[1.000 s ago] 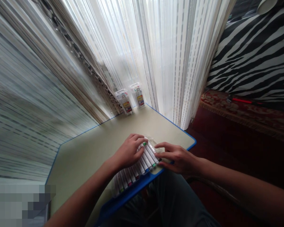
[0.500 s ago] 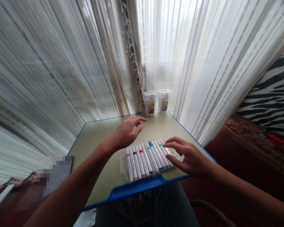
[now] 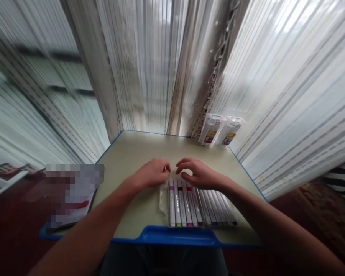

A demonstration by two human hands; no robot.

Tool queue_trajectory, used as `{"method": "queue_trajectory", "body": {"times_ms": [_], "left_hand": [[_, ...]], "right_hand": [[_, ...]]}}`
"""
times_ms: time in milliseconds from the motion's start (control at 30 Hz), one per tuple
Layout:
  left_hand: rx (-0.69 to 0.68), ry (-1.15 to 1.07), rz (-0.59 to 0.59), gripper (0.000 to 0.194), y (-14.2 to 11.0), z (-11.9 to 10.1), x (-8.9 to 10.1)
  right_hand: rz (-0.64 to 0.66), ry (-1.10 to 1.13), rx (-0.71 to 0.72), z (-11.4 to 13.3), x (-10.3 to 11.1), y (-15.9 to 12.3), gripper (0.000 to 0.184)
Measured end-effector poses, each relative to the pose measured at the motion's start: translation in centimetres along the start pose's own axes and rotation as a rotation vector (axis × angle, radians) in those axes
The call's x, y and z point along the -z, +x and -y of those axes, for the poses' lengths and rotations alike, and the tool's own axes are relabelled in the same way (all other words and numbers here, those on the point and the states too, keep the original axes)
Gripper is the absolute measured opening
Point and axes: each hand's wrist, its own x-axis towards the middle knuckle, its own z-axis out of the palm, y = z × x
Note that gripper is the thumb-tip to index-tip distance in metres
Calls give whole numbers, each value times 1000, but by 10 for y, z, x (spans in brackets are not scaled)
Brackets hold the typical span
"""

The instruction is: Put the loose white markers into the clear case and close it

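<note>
A row of several white markers [image 3: 195, 203] with coloured caps lies in a clear plastic pack near the front edge of a beige table with a blue rim [image 3: 178, 235]. My left hand [image 3: 151, 174] rests at the far left end of the pack, its fingers curled and pinched at the plastic. Beside it my right hand [image 3: 199, 174] sits over the far ends of the markers, fingers bent downward onto them. The two hands almost touch. What the fingertips grip is blurred.
Two clear marker boxes [image 3: 220, 132] with coloured labels stand at the table's far right corner against sheer striped curtains [image 3: 161, 69]. A blurred flat object [image 3: 74, 191] lies at the table's left edge. A zebra-patterned surface [image 3: 343, 180] shows at far right.
My left hand came down from above the table to the pack's far left end. My right hand shifted left along the markers. The view swung, so the pack now points straight at me.
</note>
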Motion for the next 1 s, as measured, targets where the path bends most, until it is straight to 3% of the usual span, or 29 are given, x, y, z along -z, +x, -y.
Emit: {"method": "queue_trajectory", "body": {"times_ms": [300,567,800,1000], "left_hand": [[-1,65,119,27,-1,-1,-4],[22,39,77,25,0,-1,-7],[-2,61,52,24,-1,3,-11],[13,61,48,24,0,1,-9]], "right_hand": [[105,76,89,3,-9,9,33],[113,96,76,6,-10,7,38],[33,9,0,0,-13,2,25],[37,13,1,-1,-13,2,25]]}}
